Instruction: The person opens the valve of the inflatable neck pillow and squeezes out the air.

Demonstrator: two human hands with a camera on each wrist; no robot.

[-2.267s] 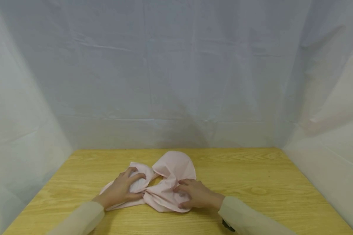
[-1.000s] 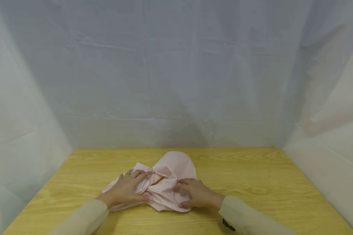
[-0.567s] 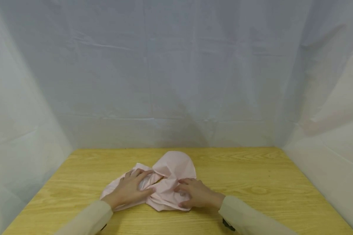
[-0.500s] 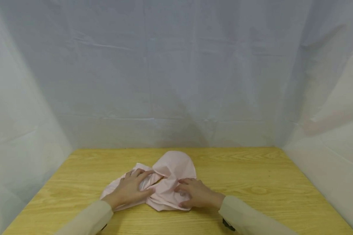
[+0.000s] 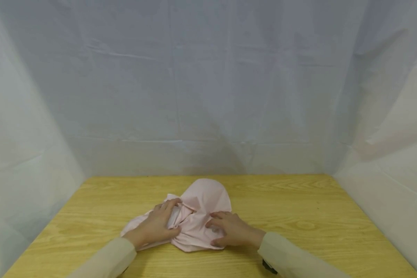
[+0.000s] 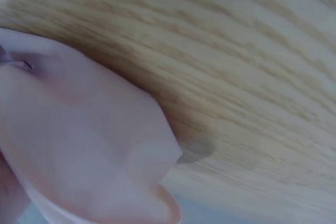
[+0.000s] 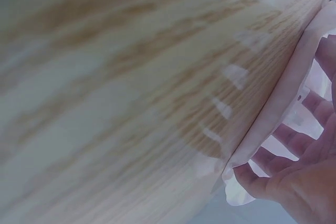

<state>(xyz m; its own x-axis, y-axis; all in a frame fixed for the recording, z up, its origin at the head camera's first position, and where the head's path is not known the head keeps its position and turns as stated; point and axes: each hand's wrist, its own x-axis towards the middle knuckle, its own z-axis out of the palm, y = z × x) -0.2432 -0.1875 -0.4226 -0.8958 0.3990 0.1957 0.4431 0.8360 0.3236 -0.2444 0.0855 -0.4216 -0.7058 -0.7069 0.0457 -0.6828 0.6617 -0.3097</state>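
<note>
resting on the pink cloth, the left hand spreads its fingers and thumb apart over the cloth's left part, while the right hand touches its right side with loosely bent, separated fingers; the cloth lies crumpled on the wooden table.

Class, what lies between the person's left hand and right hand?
Bunched pink cloth lies between the left hand and the right hand, as the head view shows.
</note>
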